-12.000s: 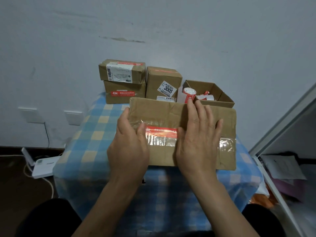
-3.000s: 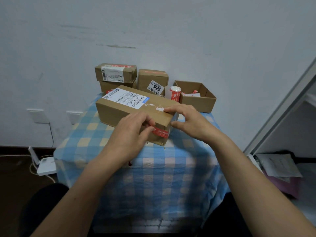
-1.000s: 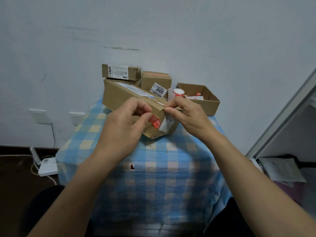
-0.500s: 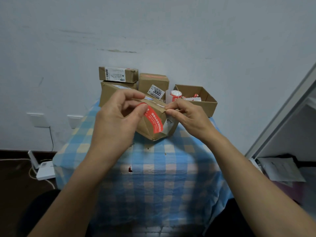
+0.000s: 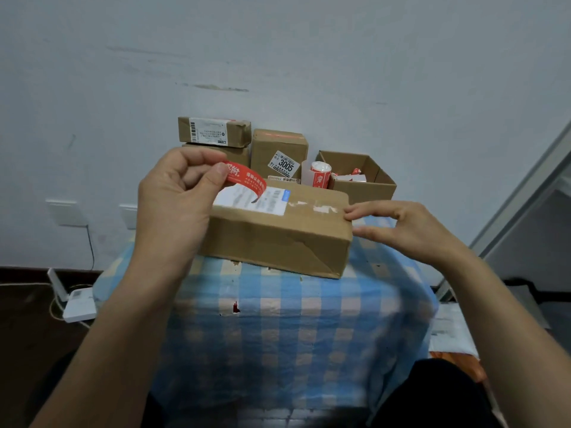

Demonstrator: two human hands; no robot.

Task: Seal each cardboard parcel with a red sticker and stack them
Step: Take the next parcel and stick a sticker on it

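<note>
I see a small table draped in a blue, white and yellow checked cloth point(image 5: 278, 329), set against a pale wall. A long cardboard parcel point(image 5: 278, 239) lies on the cloth near the middle, its white shipping label point(image 5: 250, 200) facing up and a strip of old clear tape running along its top toward the right end.

My left hand point(image 5: 176, 205) is raised at the parcel's left end, fingers curled inward. Its thumb and forefinger pinch one end of a red sticker point(image 5: 245, 179) with white print; the rest of the strip curls down in the air over the shipping label. I cannot tell whether its loose end touches the label.

My right hand point(image 5: 401, 227) is at the parcel's right end, loosely spread and holding nothing. Its fingertips point(image 5: 349, 215) touch the parcel's top right corner.

Behind the parcel, against the wall, two sealed parcels point(image 5: 214, 140) sit stacked on the left. Just beside them stands a taller parcel point(image 5: 278, 152) with a tag reading 3005. To the right is an open cardboard box point(image 5: 364, 186) with bits of red and white paper inside, and a roll of red stickers point(image 5: 319, 174) stands at its left side.

On the floor to the left lies a white router point(image 5: 77, 304), below two wall sockets.
</note>
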